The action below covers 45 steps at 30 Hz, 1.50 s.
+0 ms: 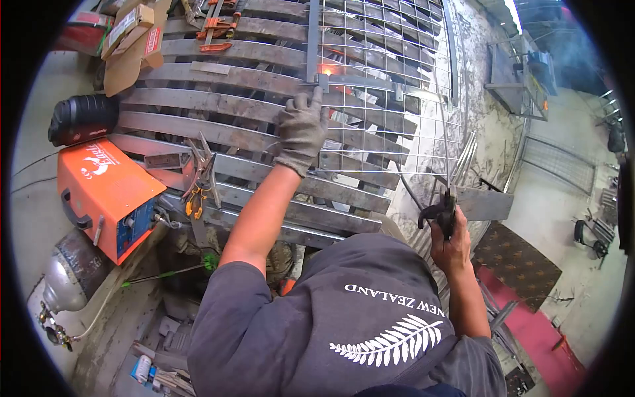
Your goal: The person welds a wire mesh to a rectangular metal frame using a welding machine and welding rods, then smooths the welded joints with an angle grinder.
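Observation:
My left hand, in a grey work glove, rests over the slatted bench with its index finger stretched out. The fingertip touches or nearly touches a small steel piece where two flat bars meet; the other fingers are curled. Just beyond glows an orange spot. The bars lie with a steel wire mesh panel. Bare and to the right, my right hand is wrapped round a black welding electrode holder. A thin rod appears to reach up from the holder.
At left stand an orange welding machine, a black case and a metal gas cylinder. Pliers hang by the bench edge. Orange clamps and cardboard boxes are at the far left. Smoke hangs at top right.

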### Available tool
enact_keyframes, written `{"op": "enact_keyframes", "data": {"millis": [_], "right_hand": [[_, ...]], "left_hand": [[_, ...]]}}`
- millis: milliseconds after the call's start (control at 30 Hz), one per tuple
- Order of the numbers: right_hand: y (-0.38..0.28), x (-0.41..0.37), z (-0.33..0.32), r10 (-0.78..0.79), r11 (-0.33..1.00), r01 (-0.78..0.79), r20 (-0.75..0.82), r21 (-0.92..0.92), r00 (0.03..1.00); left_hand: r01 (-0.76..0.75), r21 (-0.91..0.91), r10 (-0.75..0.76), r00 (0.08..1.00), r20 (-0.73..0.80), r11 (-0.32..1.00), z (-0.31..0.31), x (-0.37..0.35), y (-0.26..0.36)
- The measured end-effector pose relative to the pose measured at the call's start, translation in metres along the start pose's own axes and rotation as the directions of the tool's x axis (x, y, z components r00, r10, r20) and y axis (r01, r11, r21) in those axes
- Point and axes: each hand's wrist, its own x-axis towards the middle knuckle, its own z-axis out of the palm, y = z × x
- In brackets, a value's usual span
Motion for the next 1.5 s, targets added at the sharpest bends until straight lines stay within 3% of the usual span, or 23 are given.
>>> {"op": "enact_keyframes", "data": {"millis": [33, 167, 267, 367, 467, 500, 533, 567, 600, 633, 667, 700, 867, 900, 1000, 1133, 1167, 1267, 1333, 1500], "right_hand": [[-0.006, 0.007, -0.001, -0.114, 0.991, 0.109, -0.072, -0.072, 0.991], [-0.021, 0.017, 0.004, -0.115, 0.993, 0.116, -0.177, -0.006, 0.977], [-0.029, 0.02, 0.006, -0.09, 0.996, 0.085, -0.167, -0.038, 0.982], [-0.054, 0.023, -0.002, -0.059, 0.997, 0.055, -0.073, -0.062, 0.996], [-0.075, 0.03, -0.006, -0.269, 0.963, 0.269, -0.042, -0.013, 0.962], [-0.079, 0.027, -0.005, -0.269, 0.963, 0.269, 0.002, -0.018, 0.963], [-0.082, 0.024, -0.005, -0.231, 0.972, 0.234, 0.08, -0.027, 0.97], [-0.085, 0.02, -0.003, -0.179, 0.983, 0.183, 0.14, -0.019, 0.974], [-0.087, 0.017, 0.0, -0.126, 0.991, 0.131, 0.202, -0.014, 0.971], [-0.089, 0.018, 0.004, -0.159, 0.985, 0.171, 0.22, -0.037, 0.962], [-0.097, 0.022, 0.008, -0.198, 0.971, 0.223, 0.234, -0.089, 0.952], [-0.099, 0.024, 0.011, -0.247, 0.954, 0.281, 0.249, -0.109, 0.936], [-0.1, 0.035, 0.047, -0.426, 0.867, 0.468, 0.235, -0.169, 0.874], [-0.096, 0.034, 0.052, -0.424, 0.863, 0.474, 0.257, -0.178, 0.868], [-0.082, 0.034, 0.067, -0.497, 0.811, 0.547, 0.249, -0.207, 0.831], [-0.078, 0.029, 0.082, -0.47, 0.81, 0.503, 0.18, -0.302, 0.864], [-0.08, 0.03, 0.085, -0.453, 0.814, 0.489, 0.185, -0.314, 0.872], [-0.079, 0.029, 0.1, -0.521, 0.804, 0.536, 0.13, -0.259, 0.844], [-0.078, 0.027, 0.103, -0.514, 0.815, 0.52, 0.098, -0.255, 0.852], [-0.075, 0.026, 0.102, -0.5, 0.824, 0.502, 0.081, -0.262, 0.862]], "left_hand": [[-0.059, 0.063, 0.06, 0.998, -0.01, 0.996, 0.001, 0.002, -0.003], [-0.243, 0.252, 0.24, 0.97, 0.043, 0.937, 0.019, 0.007, -0.011], [-0.251, 0.264, 0.227, 0.967, 0.119, 0.931, 0.015, 0.01, -0.007], [-0.109, -0.005, 0.109, 0.994, -0.013, 0.994, -0.003, 0.001, -0.014], [-0.131, -0.269, 0.083, 0.98, -0.182, 0.954, -0.025, -0.038, 0.011], [-0.165, -0.529, 0.11, 0.985, -0.135, 0.832, -0.027, -0.059, 0.026], [-0.16, -0.905, 0.19, 0.978, -0.09, 0.394, -0.016, -0.069, 0.036], [0.188, -0.979, 0.338, 0.919, 0.203, 0.077, -0.01, -0.086, 0.052], [0.505, -0.854, 0.403, 0.813, 0.421, -0.126, -0.017, -0.106, 0.066], [0.275, -0.955, 0.533, 0.795, 0.29, 0.109, -0.014, -0.109, 0.069], [0.122, -0.992, 0.626, 0.772, 0.111, 0.026, -0.015, -0.117, 0.068], [0.094, -0.993, 0.696, 0.709, 0.114, 0.068, -0.012, -0.125, 0.069], [-0.189, -0.979, 0.691, 0.718, -0.084, 0.077, -0.031, -0.111, 0.046], [-0.149, -0.981, 0.767, 0.641, -0.002, 0.123, -0.036, -0.116, 0.043], [-0.292, -0.956, 0.613, 0.75, -0.247, -0.028, -0.05, -0.117, 0.045], [-0.234, -0.972, 0.544, 0.818, -0.189, 0.016, -0.041, -0.119, 0.052], [-0.111, -0.994, 0.59, 0.803, -0.08, 0.017, -0.042, -0.119, 0.047], [-0.23, -0.973, 0.607, 0.771, -0.19, -0.013, -0.026, -0.13, 0.05], [-0.259, -0.963, 0.524, 0.812, -0.257, -0.07, -0.036, -0.124, 0.056], [-0.223, -0.974, 0.589, 0.782, -0.202, -0.037, -0.047, -0.118, 0.053]]}}
